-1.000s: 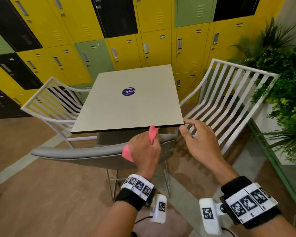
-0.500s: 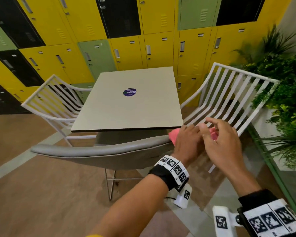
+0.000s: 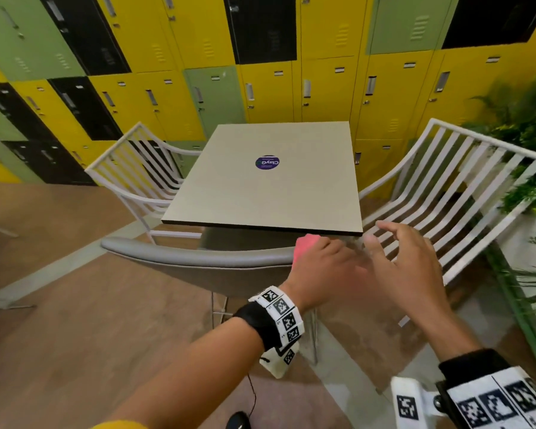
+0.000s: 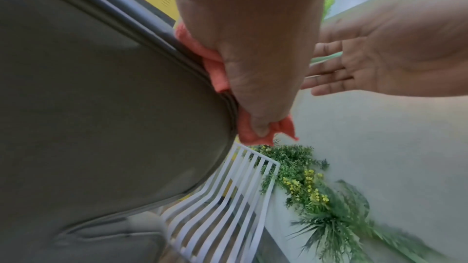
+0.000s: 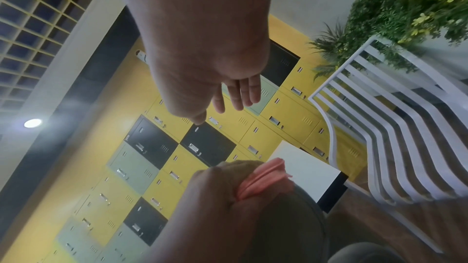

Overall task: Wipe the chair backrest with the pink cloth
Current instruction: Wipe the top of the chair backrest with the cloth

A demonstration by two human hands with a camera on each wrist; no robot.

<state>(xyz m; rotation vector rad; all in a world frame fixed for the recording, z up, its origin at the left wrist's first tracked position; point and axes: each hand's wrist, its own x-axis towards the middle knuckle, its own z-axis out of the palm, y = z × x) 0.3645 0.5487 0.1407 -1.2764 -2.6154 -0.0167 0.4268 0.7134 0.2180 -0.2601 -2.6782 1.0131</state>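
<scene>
The grey padded chair backrest [image 3: 198, 264] curves across the middle of the head view, its back side filling the left wrist view [image 4: 101, 97]. My left hand [image 3: 328, 267] grips the bunched pink cloth [image 3: 307, 247] against the backrest's right end. The left wrist view shows the cloth [image 4: 215, 67] pressed along the rim, with a corner [image 4: 255, 135] under my thumb. My right hand [image 3: 406, 261] hovers just right of the left, fingers spread and holding nothing. The right wrist view looks past those spread fingers [image 5: 240, 95] down to the cloth [image 5: 263, 179] in the left fist.
A beige square table [image 3: 270, 187] stands just beyond the backrest. White slatted chairs sit on the left [image 3: 140, 168] and the right [image 3: 455, 199]. Yellow, green and black lockers [image 3: 260, 72] line the wall behind, and green plants [image 3: 526, 144] fill a planter on the right.
My left hand slid the cloth rightward along the backrest's top to its right end. My right hand came in over the left, then drew slightly apart with its fingers spread.
</scene>
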